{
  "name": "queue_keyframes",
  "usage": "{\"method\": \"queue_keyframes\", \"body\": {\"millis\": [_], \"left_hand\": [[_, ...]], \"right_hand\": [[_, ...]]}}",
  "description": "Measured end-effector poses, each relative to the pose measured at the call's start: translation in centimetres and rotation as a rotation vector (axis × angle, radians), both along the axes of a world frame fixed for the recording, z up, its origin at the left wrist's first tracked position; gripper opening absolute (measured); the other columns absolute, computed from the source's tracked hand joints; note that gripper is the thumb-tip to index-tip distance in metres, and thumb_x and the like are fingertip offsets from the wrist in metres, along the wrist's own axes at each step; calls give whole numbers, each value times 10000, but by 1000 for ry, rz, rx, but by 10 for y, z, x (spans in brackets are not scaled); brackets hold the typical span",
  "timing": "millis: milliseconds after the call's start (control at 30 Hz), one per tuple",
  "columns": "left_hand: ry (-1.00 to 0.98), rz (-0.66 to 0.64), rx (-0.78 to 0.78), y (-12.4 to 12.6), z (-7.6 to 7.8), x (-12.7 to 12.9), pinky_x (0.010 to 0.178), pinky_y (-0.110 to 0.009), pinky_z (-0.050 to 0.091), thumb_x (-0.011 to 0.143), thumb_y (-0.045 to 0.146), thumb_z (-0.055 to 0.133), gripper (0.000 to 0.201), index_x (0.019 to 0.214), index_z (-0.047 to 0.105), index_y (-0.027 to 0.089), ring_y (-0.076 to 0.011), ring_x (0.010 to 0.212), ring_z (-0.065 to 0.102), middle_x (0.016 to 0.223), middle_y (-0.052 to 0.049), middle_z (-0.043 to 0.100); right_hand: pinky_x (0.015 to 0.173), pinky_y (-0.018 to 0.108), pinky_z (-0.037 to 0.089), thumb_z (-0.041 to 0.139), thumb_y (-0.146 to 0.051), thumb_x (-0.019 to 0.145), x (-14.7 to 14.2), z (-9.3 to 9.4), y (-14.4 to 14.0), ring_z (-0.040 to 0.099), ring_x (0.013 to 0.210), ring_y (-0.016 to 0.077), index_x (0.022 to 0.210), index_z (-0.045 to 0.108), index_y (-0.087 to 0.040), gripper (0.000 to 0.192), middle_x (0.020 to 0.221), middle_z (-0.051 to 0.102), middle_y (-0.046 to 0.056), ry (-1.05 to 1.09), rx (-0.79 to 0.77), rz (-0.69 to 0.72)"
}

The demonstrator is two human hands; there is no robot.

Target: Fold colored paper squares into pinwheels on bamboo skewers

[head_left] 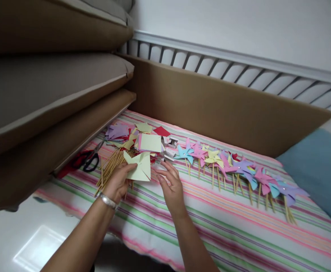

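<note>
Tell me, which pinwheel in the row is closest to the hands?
The blue pinwheel at the row's left end. It sits just beyond the right hand; the pink, yellow and purple ones stretch away to the right.

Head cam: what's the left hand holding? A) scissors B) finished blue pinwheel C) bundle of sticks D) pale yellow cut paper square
D: the left hand pinches a pale yellow paper square with cut corners; the scissors lie apart on the striped cloth, and the right hand is empty.
</note>
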State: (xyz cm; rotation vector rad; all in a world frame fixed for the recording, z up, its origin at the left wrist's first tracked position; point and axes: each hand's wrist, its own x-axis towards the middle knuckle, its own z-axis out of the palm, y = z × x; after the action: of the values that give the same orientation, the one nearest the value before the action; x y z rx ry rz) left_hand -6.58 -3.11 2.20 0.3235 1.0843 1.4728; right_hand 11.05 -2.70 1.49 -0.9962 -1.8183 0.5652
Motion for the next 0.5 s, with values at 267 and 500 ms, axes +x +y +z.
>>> {"method": "queue_keyframes", "body": {"millis": [267, 500], "left_hand": [[-19, -48, 0, 0, 11, -5, 602, -260, 495, 550, 152, 735, 315, 850, 668, 83, -177, 603, 649, 687, -74, 715], [8, -74, -46, 3, 6, -6, 553, -265, 476, 540, 167, 744, 288, 809, 687, 82, -167, 537, 622, 637, -70, 706]], "right_hand": [[1065, 502, 253, 557, -189, 820, -10, -14, -1, 276, 1333, 251, 959, 657, -242, 179, 1345, 475, 71, -48, 12, 34], [1093, 492, 192, 565, -176, 809, -24, -6, 11, 129, 1390, 256, 835, 685, -243, 140, 1469, 302, 6, -79, -14, 143]]}}
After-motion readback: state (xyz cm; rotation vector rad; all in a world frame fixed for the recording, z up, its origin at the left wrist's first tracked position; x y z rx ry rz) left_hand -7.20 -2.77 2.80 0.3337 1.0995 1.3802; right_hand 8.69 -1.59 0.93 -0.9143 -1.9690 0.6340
